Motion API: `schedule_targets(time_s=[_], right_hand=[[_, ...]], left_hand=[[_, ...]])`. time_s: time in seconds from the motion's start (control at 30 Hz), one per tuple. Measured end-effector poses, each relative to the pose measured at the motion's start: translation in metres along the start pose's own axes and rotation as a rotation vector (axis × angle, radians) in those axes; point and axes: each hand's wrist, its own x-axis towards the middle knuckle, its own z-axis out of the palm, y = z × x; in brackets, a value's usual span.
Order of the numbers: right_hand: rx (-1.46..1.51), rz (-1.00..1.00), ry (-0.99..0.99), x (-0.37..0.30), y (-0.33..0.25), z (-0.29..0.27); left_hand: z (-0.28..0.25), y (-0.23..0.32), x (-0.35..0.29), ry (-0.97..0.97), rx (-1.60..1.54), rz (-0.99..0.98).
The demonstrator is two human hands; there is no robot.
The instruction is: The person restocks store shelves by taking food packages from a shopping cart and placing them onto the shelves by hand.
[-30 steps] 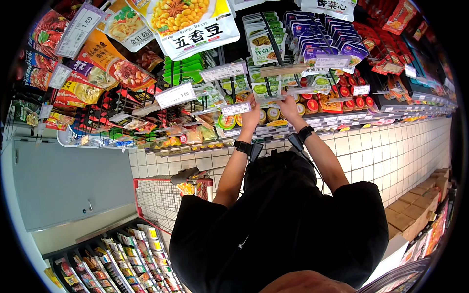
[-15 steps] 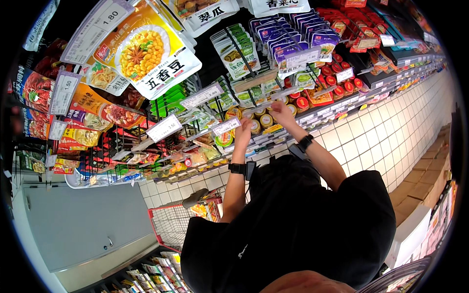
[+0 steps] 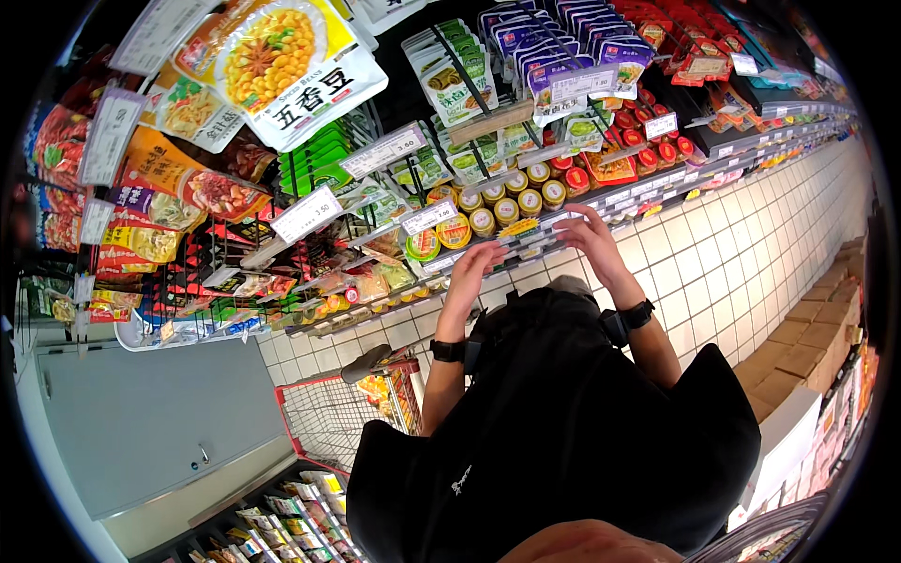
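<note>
Both my hands hover in front of a shelf edge, holding nothing. My left hand (image 3: 474, 270) has its fingers stretched toward the right, just below a row of small jars with yellow lids (image 3: 507, 208). To the right of the jars, my right hand (image 3: 593, 246) is raised with its fingers spread and bent. Beside the jars on the left are round tubs with yellow and green lids (image 3: 453, 231). A white price tag (image 3: 427, 216) hangs in front of them. I wear a black band on each wrist.
Hanging food pouches (image 3: 291, 80) fill the racks above, purple packets (image 3: 554, 80) among them. Red-lidded jars (image 3: 648, 158) stand further right. A shopping cart (image 3: 324, 408) with goods is behind my left arm. Cardboard boxes (image 3: 798, 352) line the right side of the tiled floor.
My hands have come down and back from the shelf front and moved apart. Their fingers, earlier bent close at the shelf's front, are now spread. The jars show more fully.
</note>
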Motion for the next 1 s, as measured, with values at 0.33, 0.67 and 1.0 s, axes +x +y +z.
schedule_targets(time_s=[0.33, 0.67, 1.0], right_hand=[[-0.123, -0.045, -0.189, -0.028, -0.017, 0.031], [-0.111, -0.024, -0.225, -0.104, -0.005, 0.007], [-0.113, 0.026, -0.335, -0.227, 0.028, -0.015]], left_hand=[[0.011, -0.008, -0.051, 0.204, -0.25, 0.1], [0.04, -0.039, -0.118, 0.326, -0.338, 0.13], [0.092, -0.097, -0.231, 0.363, -0.365, 0.148]])
